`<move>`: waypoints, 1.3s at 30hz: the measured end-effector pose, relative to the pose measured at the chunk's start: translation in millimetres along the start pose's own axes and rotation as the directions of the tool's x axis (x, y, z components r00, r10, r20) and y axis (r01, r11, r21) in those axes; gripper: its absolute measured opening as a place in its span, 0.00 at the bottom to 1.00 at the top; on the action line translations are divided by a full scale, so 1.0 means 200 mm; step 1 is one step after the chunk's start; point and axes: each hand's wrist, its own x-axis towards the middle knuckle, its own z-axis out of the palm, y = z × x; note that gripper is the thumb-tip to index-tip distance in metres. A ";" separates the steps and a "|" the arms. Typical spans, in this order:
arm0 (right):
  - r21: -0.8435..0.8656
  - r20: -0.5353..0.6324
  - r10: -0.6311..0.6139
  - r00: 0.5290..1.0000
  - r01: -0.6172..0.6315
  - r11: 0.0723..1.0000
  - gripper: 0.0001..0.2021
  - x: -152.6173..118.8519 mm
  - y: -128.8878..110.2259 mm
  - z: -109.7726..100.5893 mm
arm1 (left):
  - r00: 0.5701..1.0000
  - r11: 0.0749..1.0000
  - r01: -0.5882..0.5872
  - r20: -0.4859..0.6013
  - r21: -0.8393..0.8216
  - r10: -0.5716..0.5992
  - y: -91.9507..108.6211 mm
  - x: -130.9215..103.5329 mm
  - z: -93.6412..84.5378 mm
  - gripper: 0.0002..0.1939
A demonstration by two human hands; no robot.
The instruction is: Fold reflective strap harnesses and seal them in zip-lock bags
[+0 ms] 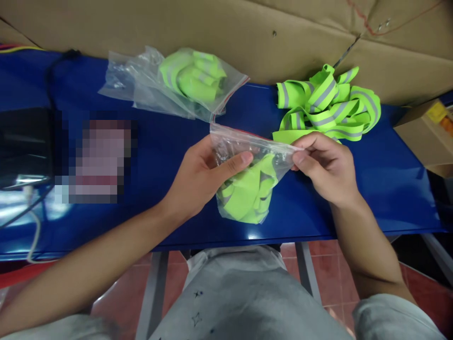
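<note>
A clear zip bag [230, 139] hangs between my two hands, with a folded neon-yellow reflective strap [249, 193] inside it. My left hand [208, 172] grips the bag's left side, thumb across the front and fingers behind. At the right end of the zip edge, my right hand [323, 165] pinches the corner between thumb and fingers. Behind my right hand lies a loose heap of neon-yellow reflective straps [325, 106] with grey stripes. Another filled zip bag [196, 78] rests at the back, overlapping more clear plastic bags [141, 82].
All this is on a blue table [382, 189] against a brown paper-covered surface [226, 28]. A black device [24, 146] with cables sits at the left, beside a blurred-out flat object [102, 160]. An open cardboard box [430, 137] stands at the right.
</note>
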 end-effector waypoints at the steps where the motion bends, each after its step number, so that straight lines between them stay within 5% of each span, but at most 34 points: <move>1: -0.006 -0.009 -0.002 1.000 0.002 1.000 0.07 0.00 0.00 0.00 | 1.000 1.000 0.002 0.005 0.014 -0.002 0.00 0.00 0.00 0.13; 6: -0.051 -0.068 -0.032 0.997 0.029 0.998 0.10 -0.01 0.03 0.00 | 1.000 0.999 -0.001 -0.015 0.052 0.002 -0.01 -0.01 -0.01 0.10; 39: -0.117 0.063 -0.049 0.997 0.057 0.992 0.05 -0.02 -0.01 0.04 | 0.976 0.917 -0.217 0.057 0.336 0.210 0.00 -0.04 0.04 0.15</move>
